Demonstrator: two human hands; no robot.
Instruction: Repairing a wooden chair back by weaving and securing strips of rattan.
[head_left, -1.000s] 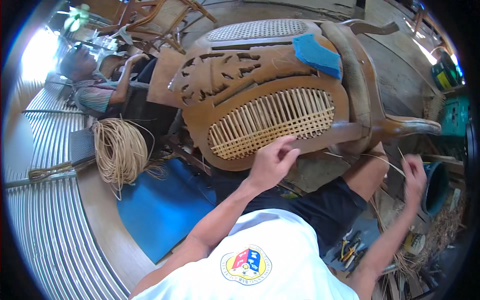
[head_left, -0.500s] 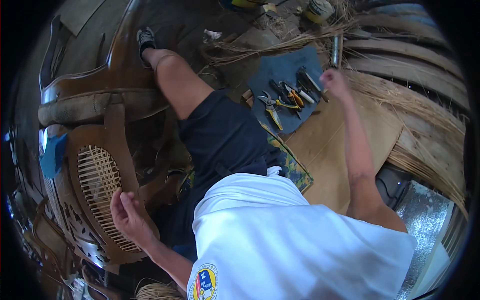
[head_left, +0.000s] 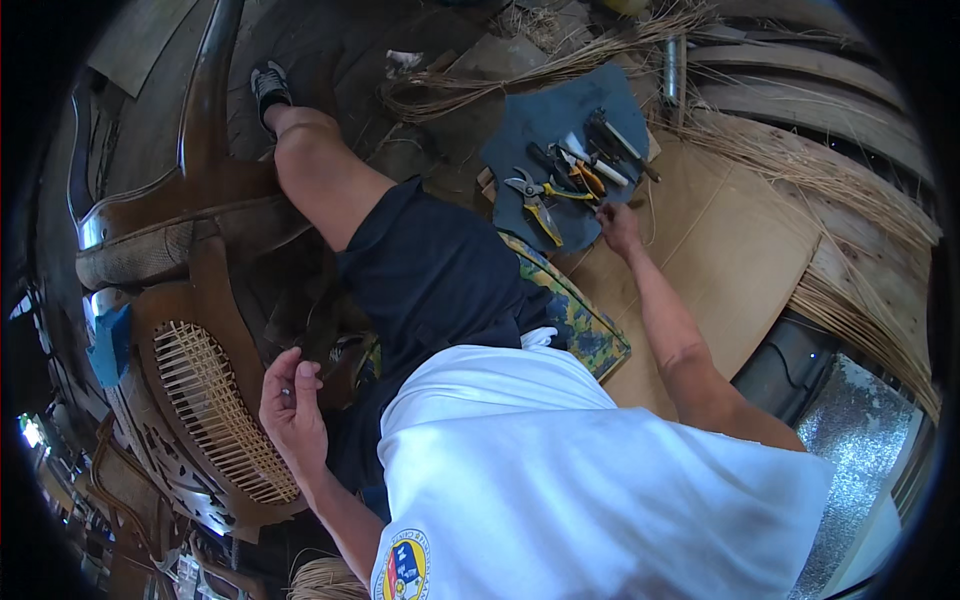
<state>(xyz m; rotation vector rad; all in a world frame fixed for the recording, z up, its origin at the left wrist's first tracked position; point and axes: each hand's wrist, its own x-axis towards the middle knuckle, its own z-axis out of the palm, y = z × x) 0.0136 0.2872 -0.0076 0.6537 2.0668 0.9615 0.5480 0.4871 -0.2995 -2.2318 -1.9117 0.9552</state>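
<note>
My right hand [head_left: 621, 230] reaches down to the edge of a dark blue-grey cloth [head_left: 515, 130], its fingers pinched beside the tools; whatever they grip is too small to make out. Nearest to it lie yellow-handled pruning shears [head_left: 538, 205], opened, and an orange-and-black handled tool [head_left: 585, 180]. My left hand [head_left: 296, 408] is raised with fingers curled toward the thumb, and I cannot make out what is in them. Just left of it stands a carved wooden chair [head_left: 225, 270], its oval back panel partly filled with woven cane [head_left: 215, 400].
Bundles of cane strands [head_left: 560, 65] lie beyond the cloth and along the right. A brown board [head_left: 720, 250] stretches under my right arm. A camouflage-patterned cushion [head_left: 575, 310] is beside my thigh. Wooden planks [head_left: 800, 105] line the far right.
My right hand has come down and left from beside the cloth's right edge to the tools near the shears. My left hand has moved right, away from the cane panel. The view has shifted slightly.
</note>
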